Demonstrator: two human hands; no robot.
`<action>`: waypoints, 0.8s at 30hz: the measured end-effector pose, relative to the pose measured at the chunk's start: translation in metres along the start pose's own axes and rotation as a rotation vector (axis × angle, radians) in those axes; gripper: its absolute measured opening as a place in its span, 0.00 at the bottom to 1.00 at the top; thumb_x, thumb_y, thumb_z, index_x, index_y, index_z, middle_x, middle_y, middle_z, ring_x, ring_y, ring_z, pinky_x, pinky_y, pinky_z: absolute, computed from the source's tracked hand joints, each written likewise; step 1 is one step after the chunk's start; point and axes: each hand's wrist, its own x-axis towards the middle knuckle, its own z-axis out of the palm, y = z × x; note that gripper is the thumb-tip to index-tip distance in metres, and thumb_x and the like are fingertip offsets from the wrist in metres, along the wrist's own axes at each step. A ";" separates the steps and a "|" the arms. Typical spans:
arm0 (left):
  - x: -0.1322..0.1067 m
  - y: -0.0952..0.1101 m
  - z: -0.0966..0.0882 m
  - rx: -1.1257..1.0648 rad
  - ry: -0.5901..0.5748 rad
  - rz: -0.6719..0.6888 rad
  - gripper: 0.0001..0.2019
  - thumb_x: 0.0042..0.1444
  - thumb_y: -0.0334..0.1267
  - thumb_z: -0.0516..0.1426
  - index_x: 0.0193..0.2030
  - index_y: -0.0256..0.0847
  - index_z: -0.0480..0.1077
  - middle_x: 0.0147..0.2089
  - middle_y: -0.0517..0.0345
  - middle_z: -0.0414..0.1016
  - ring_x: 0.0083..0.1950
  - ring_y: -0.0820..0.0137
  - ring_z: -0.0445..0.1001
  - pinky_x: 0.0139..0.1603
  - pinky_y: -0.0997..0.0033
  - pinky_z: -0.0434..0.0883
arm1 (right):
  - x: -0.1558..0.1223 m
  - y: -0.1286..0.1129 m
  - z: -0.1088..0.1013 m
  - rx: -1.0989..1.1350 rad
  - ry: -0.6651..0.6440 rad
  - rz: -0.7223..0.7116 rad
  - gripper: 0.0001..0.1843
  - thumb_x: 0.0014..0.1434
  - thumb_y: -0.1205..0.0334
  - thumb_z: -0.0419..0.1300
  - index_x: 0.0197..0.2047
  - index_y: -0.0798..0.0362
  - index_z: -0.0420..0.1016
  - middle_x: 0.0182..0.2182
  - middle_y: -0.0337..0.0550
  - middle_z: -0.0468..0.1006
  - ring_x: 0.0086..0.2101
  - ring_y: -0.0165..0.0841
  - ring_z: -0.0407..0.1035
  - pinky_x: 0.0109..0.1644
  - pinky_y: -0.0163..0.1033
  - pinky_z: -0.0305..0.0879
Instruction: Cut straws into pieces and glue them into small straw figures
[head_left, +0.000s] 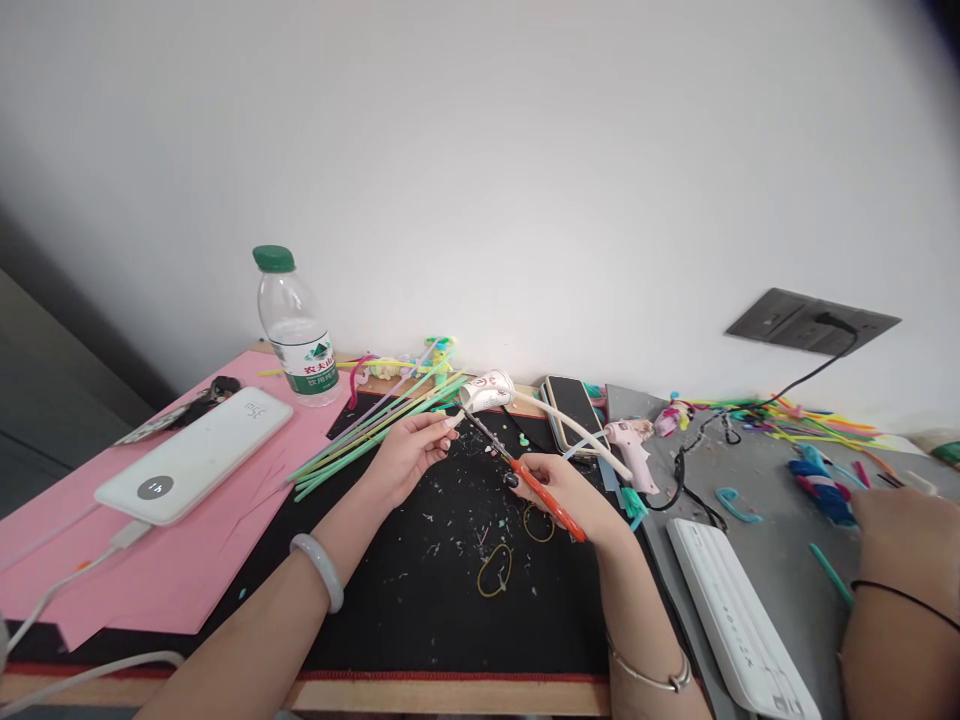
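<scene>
My left hand is closed in a pinch on a thin pale straw piece over the black mat. My right hand grips orange-handled scissors; their blades point up and left to the straw piece at my left fingertips. A bundle of green and purple straws lies just left of my left hand. A small paper cup lies on its side beyond the blade tips. Two rubber bands lie on the mat below my hands.
A water bottle, a white power bank and pink paper sit at the left. A phone, pink glue gun, white keyboard and coloured straws are to the right. Another person's hand rests at far right.
</scene>
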 end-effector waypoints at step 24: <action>0.002 -0.002 -0.004 0.054 -0.092 -0.180 0.05 0.41 0.30 0.63 0.23 0.35 0.69 0.24 0.59 0.71 0.21 0.83 0.65 0.21 0.86 0.63 | 0.000 0.001 0.004 -0.067 0.022 0.015 0.18 0.50 0.53 0.54 0.19 0.53 0.52 0.19 0.32 0.49 0.21 0.23 0.44 0.22 0.31 0.43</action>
